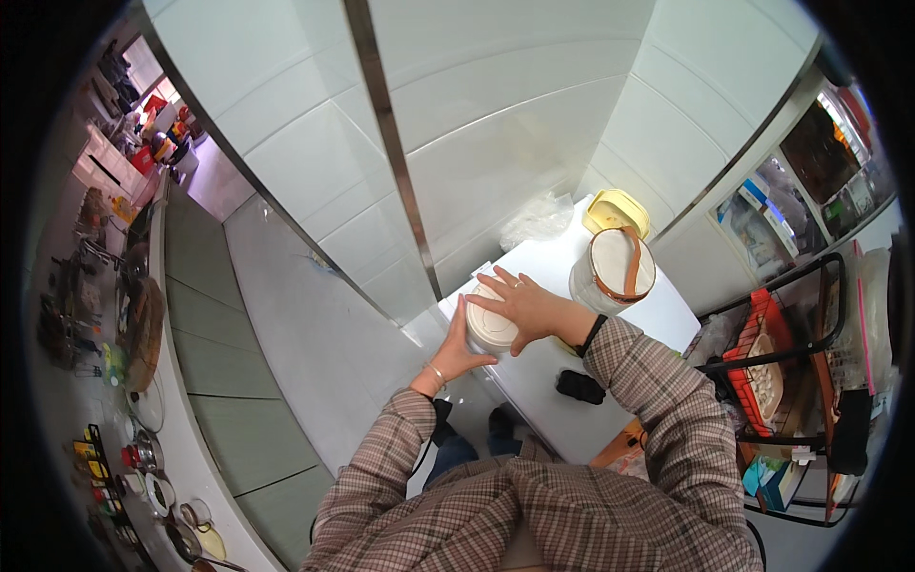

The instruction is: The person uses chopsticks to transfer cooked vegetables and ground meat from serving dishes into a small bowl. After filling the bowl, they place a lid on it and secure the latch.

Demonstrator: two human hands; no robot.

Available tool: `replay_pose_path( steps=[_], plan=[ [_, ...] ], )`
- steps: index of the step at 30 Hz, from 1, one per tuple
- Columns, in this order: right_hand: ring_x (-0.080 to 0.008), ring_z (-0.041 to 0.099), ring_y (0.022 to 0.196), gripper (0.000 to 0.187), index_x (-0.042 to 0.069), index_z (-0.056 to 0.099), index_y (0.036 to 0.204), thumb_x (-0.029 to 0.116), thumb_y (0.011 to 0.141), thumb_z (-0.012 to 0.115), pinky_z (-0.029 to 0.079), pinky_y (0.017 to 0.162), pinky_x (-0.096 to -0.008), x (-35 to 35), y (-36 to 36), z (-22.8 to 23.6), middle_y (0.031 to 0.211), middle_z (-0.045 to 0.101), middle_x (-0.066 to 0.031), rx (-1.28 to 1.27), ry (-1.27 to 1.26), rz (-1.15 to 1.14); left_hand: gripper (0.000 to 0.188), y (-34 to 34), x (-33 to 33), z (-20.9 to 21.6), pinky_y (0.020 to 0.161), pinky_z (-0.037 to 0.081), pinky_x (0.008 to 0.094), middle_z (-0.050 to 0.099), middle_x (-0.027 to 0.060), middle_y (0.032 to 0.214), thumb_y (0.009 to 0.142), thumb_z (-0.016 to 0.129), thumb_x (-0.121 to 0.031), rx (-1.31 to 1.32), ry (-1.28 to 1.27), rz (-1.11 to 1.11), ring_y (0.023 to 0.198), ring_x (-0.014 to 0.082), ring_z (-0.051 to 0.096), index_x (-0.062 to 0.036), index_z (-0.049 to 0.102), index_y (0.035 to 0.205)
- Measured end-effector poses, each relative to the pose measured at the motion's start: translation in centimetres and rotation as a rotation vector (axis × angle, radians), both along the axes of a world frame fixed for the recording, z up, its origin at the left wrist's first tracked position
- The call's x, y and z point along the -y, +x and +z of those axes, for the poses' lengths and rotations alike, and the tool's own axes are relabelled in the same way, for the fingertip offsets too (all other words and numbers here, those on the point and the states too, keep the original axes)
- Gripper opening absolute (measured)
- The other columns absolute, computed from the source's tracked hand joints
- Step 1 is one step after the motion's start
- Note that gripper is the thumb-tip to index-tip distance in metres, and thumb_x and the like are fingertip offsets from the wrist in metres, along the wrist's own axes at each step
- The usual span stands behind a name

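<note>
A round white lidded container [488, 329] stands at the left edge of a white tabletop [543, 267]. My left hand [455, 351] curves around its near left side, thumb toward the front. My right hand [532, 307] spans the white lid from the right, fingers across its far part and thumb at its near right edge. Both hands touch the container, and its lower part is mostly hidden. To the right stands a larger clear canister [596, 284] with a pale top and a brown strap handle [632, 264]. A small black object [580, 386] lies near my right forearm.
Behind the canister sits a yellow tray [618, 212], beside a crumpled clear plastic bag [537, 221]. White panels rise behind the table. On the right stands a black wire rack [777, 353] holding an orange basket [760, 334]. A long counter [181, 400] with kitchenware runs along the left.
</note>
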State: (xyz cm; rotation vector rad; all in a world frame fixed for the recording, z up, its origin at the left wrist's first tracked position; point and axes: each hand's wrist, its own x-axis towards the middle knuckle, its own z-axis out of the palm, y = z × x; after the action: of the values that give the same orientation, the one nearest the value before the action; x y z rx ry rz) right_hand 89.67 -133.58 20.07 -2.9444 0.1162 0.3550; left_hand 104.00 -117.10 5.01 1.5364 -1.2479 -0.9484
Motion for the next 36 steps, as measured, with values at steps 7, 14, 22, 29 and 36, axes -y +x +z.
replay_pose_path(
  steps=[7, 14, 22, 29, 36],
  plan=[
    [-0.0586, 0.040, 0.136, 0.118, 0.020, 0.037, 0.157, 0.054, 0.058, 0.091, 0.046, 0.099, -0.0636, -1.1, -0.7, -3.0, 0.156, 0.036, -0.0292, 0.194, 0.002, -0.163, 0.147, -2.3, 1.3, 0.6, 0.120, 0.035, 0.0401, 0.023, 0.0227, 0.164, 0.063, 0.099, -0.029, -0.124, -0.061, 0.146, 0.151, 0.0335, 0.031, -0.0039, -0.007, 0.162],
    [-0.0638, 0.035, 0.136, 0.114, 0.013, 0.031, 0.160, 0.071, 0.072, 0.075, 0.045, 0.094, -0.0715, -5.8, 0.9, -4.1, 0.156, 0.029, -0.0369, 0.117, -0.048, -0.692, 0.141, -2.0, 1.5, -0.1, 0.119, 0.037, 0.0406, 0.034, 0.0197, 0.160, 0.062, 0.099, -0.028, -0.166, -0.121, 0.087, 0.147, 0.0326, 0.037, -0.0041, 0.003, 0.162],
    [-0.0523, 0.030, 0.147, 0.130, 0.034, 0.019, 0.163, 0.040, 0.059, 0.096, 0.047, 0.108, -0.0538, -0.7, 0.6, 1.3, 0.167, 0.019, -0.0237, -0.235, -0.153, -0.091, 0.136, -2.0, 1.0, 1.0, 0.123, 0.032, 0.0407, 0.032, 0.0186, 0.161, 0.061, 0.098, -0.024, -0.139, -0.112, 0.086, 0.149, 0.0321, 0.034, -0.0061, 0.007, 0.162],
    [-0.0285, 0.075, 0.074, 0.114, 0.000, 0.034, 0.156, 0.082, 0.080, 0.058, 0.057, 0.071, -0.0411, -2.0, 2.4, 1.4, 0.084, 0.077, -0.0096, -0.205, -0.250, -0.400, 0.134, -2.2, 0.9, 1.6, 0.123, 0.032, 0.0401, 0.033, 0.0178, 0.161, 0.061, 0.098, -0.021, -0.132, -0.124, 0.103, 0.149, 0.0317, 0.034, -0.0058, 0.010, 0.162],
    [-0.0525, 0.041, 0.141, 0.119, 0.028, 0.024, 0.162, 0.046, 0.066, 0.091, 0.054, 0.098, -0.0489, -0.3, 0.8, 1.4, 0.160, 0.032, -0.0271, -0.160, -0.167, 0.058, 0.136, -2.3, 0.9, 1.7, 0.123, 0.032, 0.0420, 0.032, 0.0140, 0.162, 0.061, 0.098, -0.018, -0.179, -0.090, 0.105, 0.150, 0.0297, 0.032, -0.0093, 0.008, 0.163]
  ],
)
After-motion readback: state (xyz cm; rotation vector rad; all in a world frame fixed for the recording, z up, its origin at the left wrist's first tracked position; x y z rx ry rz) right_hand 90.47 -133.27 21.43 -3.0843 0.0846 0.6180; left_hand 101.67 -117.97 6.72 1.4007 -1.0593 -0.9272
